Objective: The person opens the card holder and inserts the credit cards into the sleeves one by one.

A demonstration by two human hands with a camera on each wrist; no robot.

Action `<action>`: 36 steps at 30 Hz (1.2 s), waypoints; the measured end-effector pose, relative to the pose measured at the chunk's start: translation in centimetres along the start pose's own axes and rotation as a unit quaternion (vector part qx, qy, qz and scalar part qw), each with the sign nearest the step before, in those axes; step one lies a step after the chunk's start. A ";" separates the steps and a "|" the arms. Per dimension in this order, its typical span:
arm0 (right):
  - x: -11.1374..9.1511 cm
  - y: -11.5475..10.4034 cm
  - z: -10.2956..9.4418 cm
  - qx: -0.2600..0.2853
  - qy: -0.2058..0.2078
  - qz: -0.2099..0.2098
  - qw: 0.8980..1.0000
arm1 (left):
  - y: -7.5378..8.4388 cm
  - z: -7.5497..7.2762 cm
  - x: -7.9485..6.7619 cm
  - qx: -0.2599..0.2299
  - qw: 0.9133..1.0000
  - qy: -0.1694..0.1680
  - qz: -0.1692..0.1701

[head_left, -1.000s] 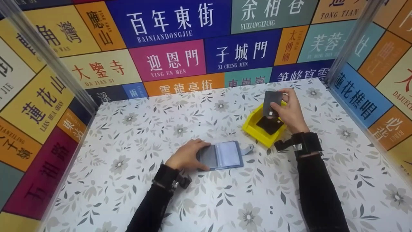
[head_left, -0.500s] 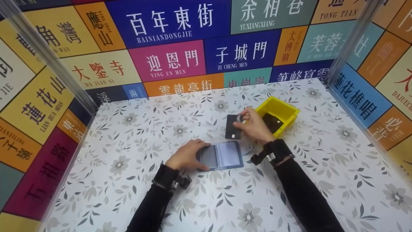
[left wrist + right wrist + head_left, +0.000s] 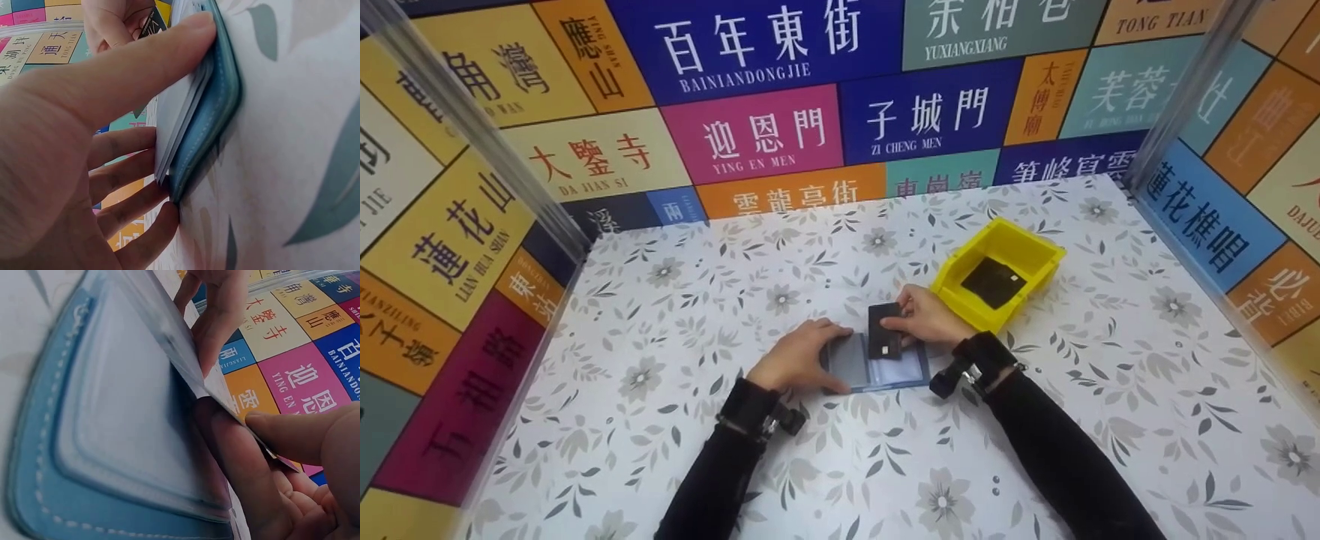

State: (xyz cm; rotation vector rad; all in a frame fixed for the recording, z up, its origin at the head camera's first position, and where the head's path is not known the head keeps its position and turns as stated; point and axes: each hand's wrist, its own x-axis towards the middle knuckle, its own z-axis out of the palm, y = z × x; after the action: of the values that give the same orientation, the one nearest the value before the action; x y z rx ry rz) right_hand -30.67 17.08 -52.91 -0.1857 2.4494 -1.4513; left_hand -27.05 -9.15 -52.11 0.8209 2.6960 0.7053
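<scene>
A blue card holder (image 3: 901, 373) with clear sleeves lies spread open on the patterned table. My left hand (image 3: 797, 355) grips its left end, thumb at the near edge and fingers along the far edge; the left wrist view shows the thumb over the sleeves (image 3: 183, 107). Between thumb and fingers, my right hand (image 3: 934, 318) pinches a black card (image 3: 883, 330) with a small pale chip. In the head view the card overlaps the right-hand sleeve. The right wrist view has it almost edge-on, close over the clear sleeve (image 3: 129, 399).
To the right, behind the right hand, a yellow plastic bin (image 3: 1020, 244) stands with dark cards (image 3: 994, 283) inside. Colourful walls with printed signs (image 3: 750, 135) border the table (image 3: 720, 277) at the back and sides.
My right hand has carried the black card from over the yellow bin leftward and nearer, to above the card holder. The bin sits slightly farther right than a second ago. The left hand stays put.
</scene>
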 end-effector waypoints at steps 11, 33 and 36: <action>0.6 1.1 0.1 0.090 -0.018 0.029 0.995 | -0.1 0.0 0.0 -0.003 1.000 0.001 0.002; -0.7 -0.6 1.2 -0.041 -0.040 0.044 0.997 | -0.1 0.0 0.0 -0.004 1.000 -0.002 -0.011; -0.9 -1.0 1.6 -0.041 -0.050 0.057 0.996 | -0.1 0.0 0.0 -0.008 1.000 -0.003 -0.013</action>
State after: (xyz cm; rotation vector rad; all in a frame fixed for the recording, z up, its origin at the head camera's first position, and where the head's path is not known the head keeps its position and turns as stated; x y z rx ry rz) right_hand -29.39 15.51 -52.55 -0.1299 2.3982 -1.2637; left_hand -27.09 -9.27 -52.13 0.7825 2.6882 0.7163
